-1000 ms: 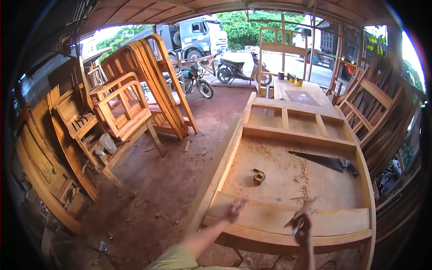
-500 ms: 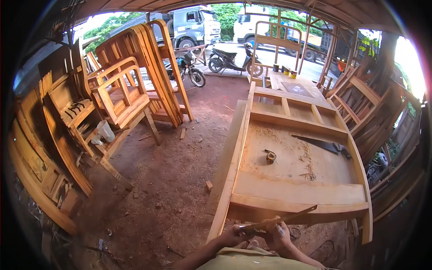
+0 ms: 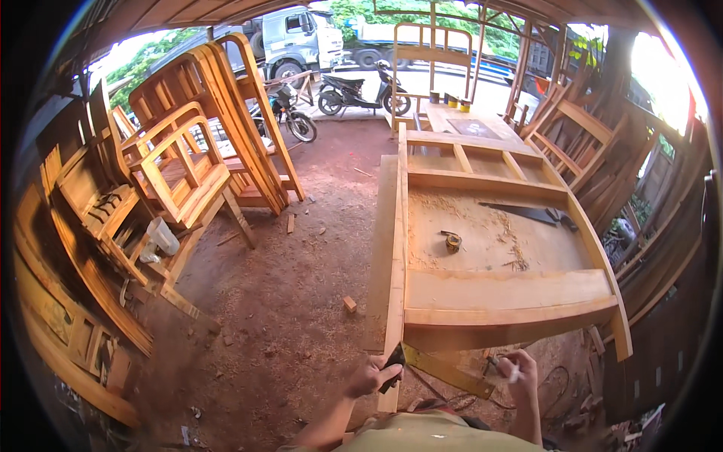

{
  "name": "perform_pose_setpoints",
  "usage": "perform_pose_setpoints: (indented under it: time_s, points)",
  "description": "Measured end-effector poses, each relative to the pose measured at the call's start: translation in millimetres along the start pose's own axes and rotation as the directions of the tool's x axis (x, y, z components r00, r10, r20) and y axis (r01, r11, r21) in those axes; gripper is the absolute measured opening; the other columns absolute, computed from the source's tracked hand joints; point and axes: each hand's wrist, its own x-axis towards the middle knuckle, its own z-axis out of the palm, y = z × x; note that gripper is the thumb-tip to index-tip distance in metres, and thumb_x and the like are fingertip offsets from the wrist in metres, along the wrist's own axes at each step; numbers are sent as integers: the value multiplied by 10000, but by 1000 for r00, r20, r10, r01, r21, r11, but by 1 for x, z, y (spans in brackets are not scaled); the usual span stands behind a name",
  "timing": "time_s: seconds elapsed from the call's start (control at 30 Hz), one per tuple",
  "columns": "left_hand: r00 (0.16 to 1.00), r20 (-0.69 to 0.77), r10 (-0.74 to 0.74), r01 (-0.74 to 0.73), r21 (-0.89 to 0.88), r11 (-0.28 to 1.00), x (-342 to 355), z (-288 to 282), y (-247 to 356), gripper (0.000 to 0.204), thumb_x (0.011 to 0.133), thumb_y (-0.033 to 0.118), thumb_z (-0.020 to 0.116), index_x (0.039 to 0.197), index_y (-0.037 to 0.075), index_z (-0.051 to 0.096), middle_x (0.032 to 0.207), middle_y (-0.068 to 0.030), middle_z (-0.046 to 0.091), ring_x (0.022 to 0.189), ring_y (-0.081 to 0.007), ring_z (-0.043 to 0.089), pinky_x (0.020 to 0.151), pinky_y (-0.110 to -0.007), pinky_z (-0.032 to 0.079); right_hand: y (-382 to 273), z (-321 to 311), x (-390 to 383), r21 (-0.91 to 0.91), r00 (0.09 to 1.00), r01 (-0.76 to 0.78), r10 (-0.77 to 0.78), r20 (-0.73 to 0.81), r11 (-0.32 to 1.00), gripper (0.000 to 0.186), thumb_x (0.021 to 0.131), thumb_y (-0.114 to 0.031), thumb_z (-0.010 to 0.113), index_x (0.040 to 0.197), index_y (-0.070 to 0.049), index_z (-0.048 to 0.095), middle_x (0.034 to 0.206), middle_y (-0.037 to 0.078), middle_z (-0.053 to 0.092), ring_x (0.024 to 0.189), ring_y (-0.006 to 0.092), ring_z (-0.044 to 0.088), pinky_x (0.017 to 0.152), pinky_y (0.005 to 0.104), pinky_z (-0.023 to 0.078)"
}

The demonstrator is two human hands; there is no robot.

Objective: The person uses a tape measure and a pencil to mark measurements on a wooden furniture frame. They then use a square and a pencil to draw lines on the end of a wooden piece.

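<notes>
My left hand is closed around the dark stock of a try square, with the thumb lying on the stock. Its flat yellowish blade points right, toward my other hand. The stock is up against the left side rail of a wooden frame, at the frame's near end. My right hand, fingers curled, is by the blade's far end, around a small slim thing too blurred to name. On the frame's panel lie a tape measure and a handsaw, among wood shavings.
A wooden armchair and tall bed-end panels stand at left. Leaning boards line the right side. Small cans sit on the far tabletop. A wood block lies on the dirt floor. Motorbikes and a truck stand beyond.
My hands have moved apart. The left has brought the square to the side rail, and its blade has turned to show its flat face. My right hand has shifted right. The view has swung right.
</notes>
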Motion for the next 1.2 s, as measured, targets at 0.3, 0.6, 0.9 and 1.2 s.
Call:
perform_pose_setpoints:
  time_s: [0.3, 0.6, 0.9, 1.2]
  points:
    - [981, 171, -89, -26, 577, 817, 55, 27, 24, 349, 872, 330, 707, 910, -16, 688, 682, -102, 622, 660, -194, 608, 624, -344, 485, 21, 95, 41, -452, 823, 207, 95, 560, 868, 371, 890, -194, 756, 1175, -26, 589, 982, 100, 708, 873, 177, 679, 766, 343, 555]
    - [950, 313, 20, -154, 412, 898, 92, 17, -10, 439, 931, 466, 652, 996, 35, 708, 901, -152, 700, 858, -242, 669, 767, -358, 519, 62, 89, 32, 73, 983, -125, 133, -125, 990, 129, 972, -148, 644, 1047, -61, 585, 716, -36, 542, 593, 69, 508, 508, 241, 423]
    - [682, 710, -173, -644, 696, 318, 89, 29, -24, 566, 850, 638, 612, 841, 78, 696, 935, -160, 706, 917, -369, 683, 789, -486, 551, 94, 90, -80, 93, 808, -144, 171, -564, 985, 129, 1010, -159, 587, 1040, -43, 633, 908, -6, 609, 844, 69, 524, 771, 254, 444]
    - [516, 838, 176, -363, 28, 931, 45, 81, -38, 642, 880, 302, 776, 1402, 36, 513, 1208, -85, 670, 1121, -157, 614, 973, -336, 485, 86, 127, -154, 378, 755, 187, 114, -646, 907, 376, 983, -91, 614, 1340, -53, 504, 1024, 15, 589, 871, 116, 583, 792, 263, 496]
